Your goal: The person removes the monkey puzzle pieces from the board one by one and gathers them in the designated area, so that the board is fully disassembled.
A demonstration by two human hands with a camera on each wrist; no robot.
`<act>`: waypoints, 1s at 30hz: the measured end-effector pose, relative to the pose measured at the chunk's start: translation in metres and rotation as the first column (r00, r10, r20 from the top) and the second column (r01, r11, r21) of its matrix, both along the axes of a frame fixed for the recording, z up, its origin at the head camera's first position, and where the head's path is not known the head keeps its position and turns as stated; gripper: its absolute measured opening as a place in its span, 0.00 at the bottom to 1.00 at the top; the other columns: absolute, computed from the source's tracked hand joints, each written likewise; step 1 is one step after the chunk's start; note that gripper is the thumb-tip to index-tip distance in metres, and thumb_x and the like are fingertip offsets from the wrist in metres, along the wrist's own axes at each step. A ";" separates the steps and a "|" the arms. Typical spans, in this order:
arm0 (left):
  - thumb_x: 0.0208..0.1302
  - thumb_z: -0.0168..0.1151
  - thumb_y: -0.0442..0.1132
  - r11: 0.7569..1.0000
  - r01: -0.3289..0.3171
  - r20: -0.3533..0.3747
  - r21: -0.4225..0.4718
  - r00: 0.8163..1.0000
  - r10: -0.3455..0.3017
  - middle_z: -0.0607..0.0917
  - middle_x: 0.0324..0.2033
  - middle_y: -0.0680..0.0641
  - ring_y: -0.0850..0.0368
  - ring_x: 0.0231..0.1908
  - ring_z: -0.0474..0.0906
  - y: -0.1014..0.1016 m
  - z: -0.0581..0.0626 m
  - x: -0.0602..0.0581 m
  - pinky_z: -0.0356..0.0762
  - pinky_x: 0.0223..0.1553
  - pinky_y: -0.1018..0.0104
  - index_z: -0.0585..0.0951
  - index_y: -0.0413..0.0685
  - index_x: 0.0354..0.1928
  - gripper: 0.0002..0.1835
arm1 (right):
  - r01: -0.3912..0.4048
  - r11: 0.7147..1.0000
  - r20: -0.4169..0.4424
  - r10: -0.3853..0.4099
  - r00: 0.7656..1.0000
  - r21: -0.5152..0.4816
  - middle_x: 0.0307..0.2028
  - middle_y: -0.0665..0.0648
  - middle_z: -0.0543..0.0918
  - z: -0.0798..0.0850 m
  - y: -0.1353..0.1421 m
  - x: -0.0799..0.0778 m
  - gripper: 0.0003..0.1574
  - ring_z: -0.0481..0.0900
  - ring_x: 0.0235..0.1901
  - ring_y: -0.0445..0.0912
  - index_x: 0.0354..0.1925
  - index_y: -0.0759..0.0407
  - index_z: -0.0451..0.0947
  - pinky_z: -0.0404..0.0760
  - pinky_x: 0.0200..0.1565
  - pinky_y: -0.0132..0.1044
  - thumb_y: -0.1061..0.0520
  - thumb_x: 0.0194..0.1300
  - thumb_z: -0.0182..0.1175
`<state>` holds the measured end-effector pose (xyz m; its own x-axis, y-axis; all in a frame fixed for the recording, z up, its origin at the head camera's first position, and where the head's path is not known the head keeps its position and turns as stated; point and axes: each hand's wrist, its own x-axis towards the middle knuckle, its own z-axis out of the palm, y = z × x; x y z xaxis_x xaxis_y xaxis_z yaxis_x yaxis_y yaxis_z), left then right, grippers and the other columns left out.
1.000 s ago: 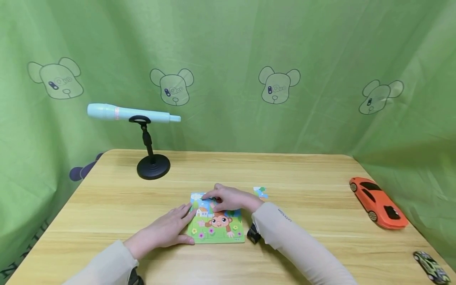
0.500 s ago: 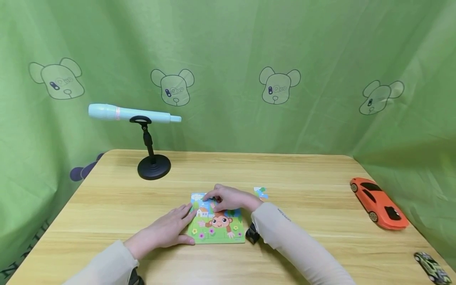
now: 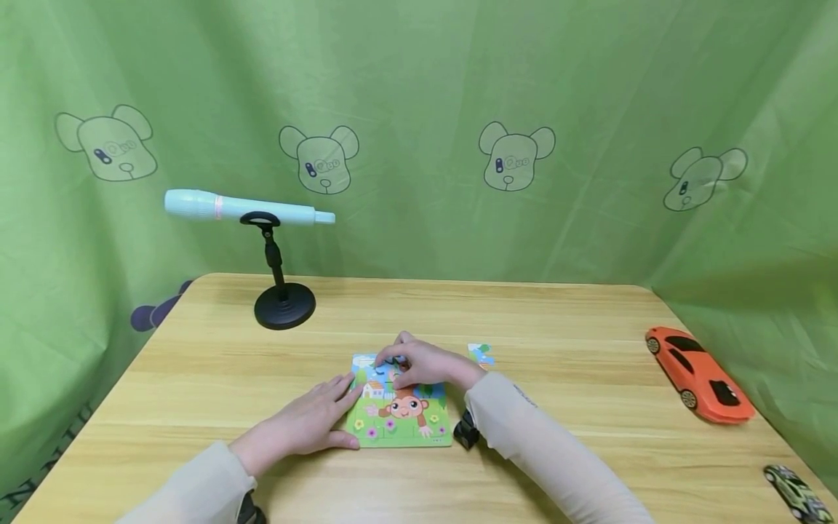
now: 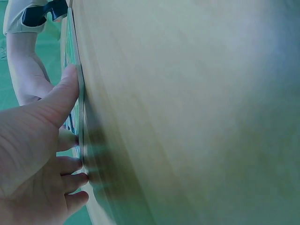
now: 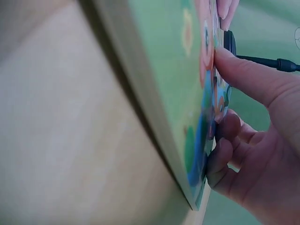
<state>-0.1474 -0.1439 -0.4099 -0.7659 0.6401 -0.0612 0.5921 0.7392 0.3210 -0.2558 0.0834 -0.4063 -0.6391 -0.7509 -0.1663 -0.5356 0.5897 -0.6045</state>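
A flat jigsaw puzzle point(image 3: 382, 429) with a cartoon monkey, a house and flowers lies on the table in the head view. My left hand point(image 3: 313, 416) rests at its left side, with fingers extended on the edge and the thumb point(image 4: 65, 96) along the near-left corner. Over the upper part, my right hand point(image 3: 428, 364) has its fingers curled. Between its thumb and fingers, the right wrist view shows a puzzle piece point(image 5: 221, 99) with orange and blue print, at the board's surface. In the head view the right hand partly covers this piece. Another loose piece point(image 3: 481, 354) lies behind the right wrist.
A light blue toy microphone point(image 3: 288, 213) sits on a black stand point(image 3: 284, 306) at the back left. An orange toy car point(image 3: 697, 375) and a small patterned car point(image 3: 795, 495) stand along the right edge of the wooden table point(image 3: 556, 313). Green cloth hangs behind.
The right hand's knuckles have risen slightly, and its fingers stay over the upper part of the puzzle. The left hand keeps its place. The head view has shifted a little.
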 end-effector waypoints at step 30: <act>0.56 0.59 0.59 1.000 0.004 -0.017 -0.013 1.000 -0.004 0.56 0.64 0.29 0.33 0.63 0.53 0.001 0.000 0.000 0.56 0.61 0.44 0.61 0.32 0.65 0.45 | 0.297 0.901 0.288 -0.208 0.935 -0.315 0.28 0.55 0.76 -0.003 0.034 -0.011 0.07 0.72 0.27 0.45 0.39 0.63 0.77 0.75 0.32 0.35 0.61 0.66 0.54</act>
